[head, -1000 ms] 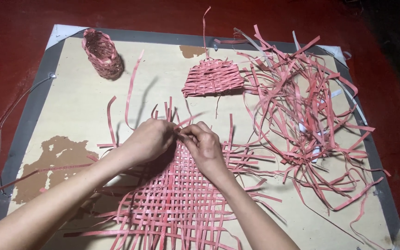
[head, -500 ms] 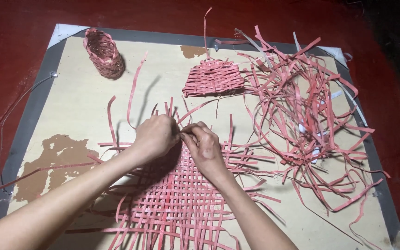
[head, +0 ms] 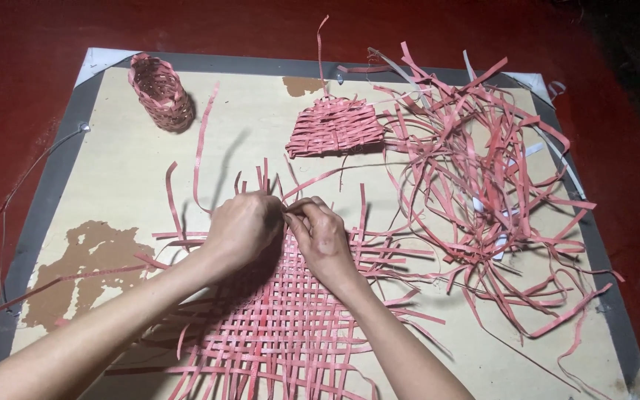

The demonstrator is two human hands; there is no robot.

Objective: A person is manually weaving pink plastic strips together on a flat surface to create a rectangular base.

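On the near middle of the board [head: 112, 159], a flat woven mat [head: 283, 326] of pink strips, criss-crossed in an open grid with small square gaps. Loose strip ends sticking out on every side: upright at the far edge, splayed to the right, trailing off the near edge. At the far edge of the weave, left hand [head: 242, 230] and right hand [head: 324, 237] side by side, fingertips meeting. Right thumb and forefinger pinched narrow on a thin strip end [head: 299, 202]; left fingers curled down tight on the weave, what they clasp hidden under the knuckles. Both forearms laid across the mat from the near side.

Farther back, just beyond the hands, a small domed woven piece [head: 335, 126], same pink. To the far left, a small woven tube [head: 161, 92] lying tilted. To the right, a big tangled heap of loose pink strips [head: 498, 178]. Near left on the board, a brown patch [head: 87, 267] of torn surface. Around the board, a grey border and dark red floor [head: 9, 59].
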